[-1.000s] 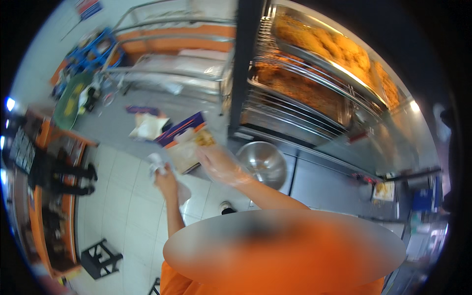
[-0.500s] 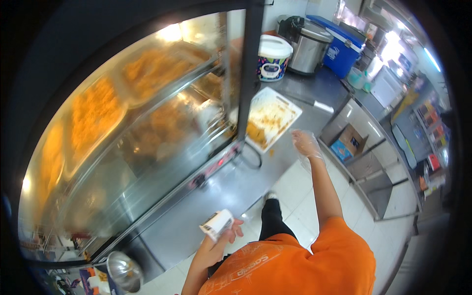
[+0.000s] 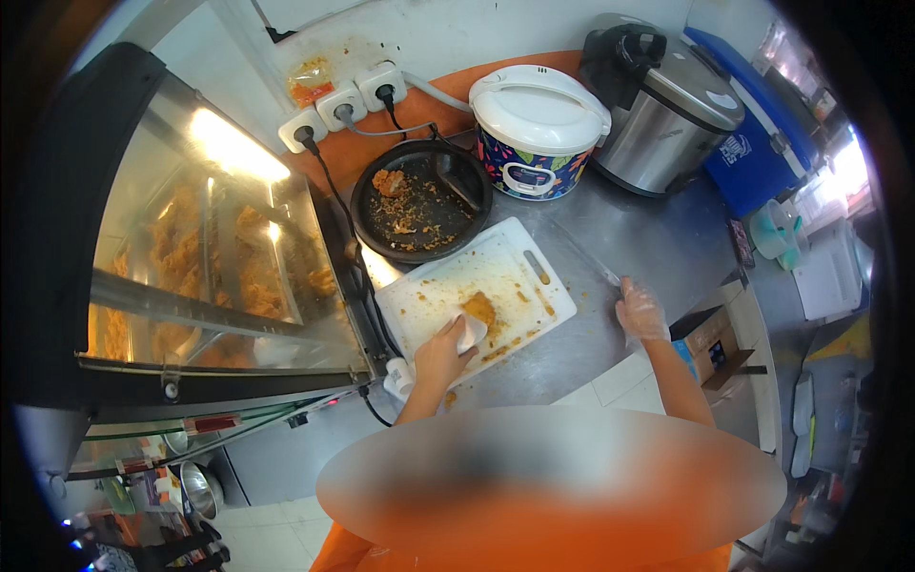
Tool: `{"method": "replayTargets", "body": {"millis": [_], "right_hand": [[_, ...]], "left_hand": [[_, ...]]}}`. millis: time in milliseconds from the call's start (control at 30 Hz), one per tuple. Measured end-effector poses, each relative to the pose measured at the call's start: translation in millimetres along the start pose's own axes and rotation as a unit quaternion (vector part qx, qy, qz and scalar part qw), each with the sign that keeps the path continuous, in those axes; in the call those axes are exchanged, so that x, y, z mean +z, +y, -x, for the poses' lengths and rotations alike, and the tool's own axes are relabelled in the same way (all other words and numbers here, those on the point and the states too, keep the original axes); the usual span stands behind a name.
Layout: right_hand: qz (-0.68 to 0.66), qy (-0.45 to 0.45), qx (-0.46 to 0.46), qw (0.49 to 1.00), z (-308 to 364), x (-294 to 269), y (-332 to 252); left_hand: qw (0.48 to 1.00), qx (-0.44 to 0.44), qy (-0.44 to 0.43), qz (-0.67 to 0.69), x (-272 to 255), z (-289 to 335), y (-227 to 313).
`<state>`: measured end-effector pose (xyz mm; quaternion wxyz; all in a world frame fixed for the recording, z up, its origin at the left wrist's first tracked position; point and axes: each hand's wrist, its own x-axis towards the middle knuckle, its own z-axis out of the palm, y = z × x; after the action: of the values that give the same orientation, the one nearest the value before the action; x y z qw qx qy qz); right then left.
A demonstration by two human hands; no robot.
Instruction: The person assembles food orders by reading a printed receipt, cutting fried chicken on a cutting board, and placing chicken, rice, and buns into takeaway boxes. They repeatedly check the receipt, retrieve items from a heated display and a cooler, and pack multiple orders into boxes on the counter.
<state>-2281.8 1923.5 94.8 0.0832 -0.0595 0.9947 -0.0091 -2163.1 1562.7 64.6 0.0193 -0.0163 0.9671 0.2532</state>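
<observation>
White plastic, the rectangular cutting board (image 3: 424, 305) lies on the stainless-steel counter (image 3: 581, 357), bearing a golden-brown fried piece (image 3: 479, 307). Over it, the bare left hand (image 3: 440, 355) pinches a small white item (image 3: 470, 332); the clear-gloved right hand (image 3: 643, 313) grips the long, white-handled knife (image 3: 608, 274).

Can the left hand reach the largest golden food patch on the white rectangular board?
Probably yes: the left hand is beside the patch, though it holds a small white item.
</observation>
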Motion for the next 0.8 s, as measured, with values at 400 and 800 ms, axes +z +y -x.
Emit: {"method": "replayTargets", "body": {"millis": [400, 800], "right_hand": [[-0.031, -0.159, -0.244, 0.956, 12, -34, -121], [-0.035, -0.201, -0.265, 0.942, -17, 11, -132]], "left_hand": [[0.991, 0.069, 0.045, 0.107, -19, -63, -12], [0.990, 0.072, 0.012, -0.117, -9, -77, -28]]}}
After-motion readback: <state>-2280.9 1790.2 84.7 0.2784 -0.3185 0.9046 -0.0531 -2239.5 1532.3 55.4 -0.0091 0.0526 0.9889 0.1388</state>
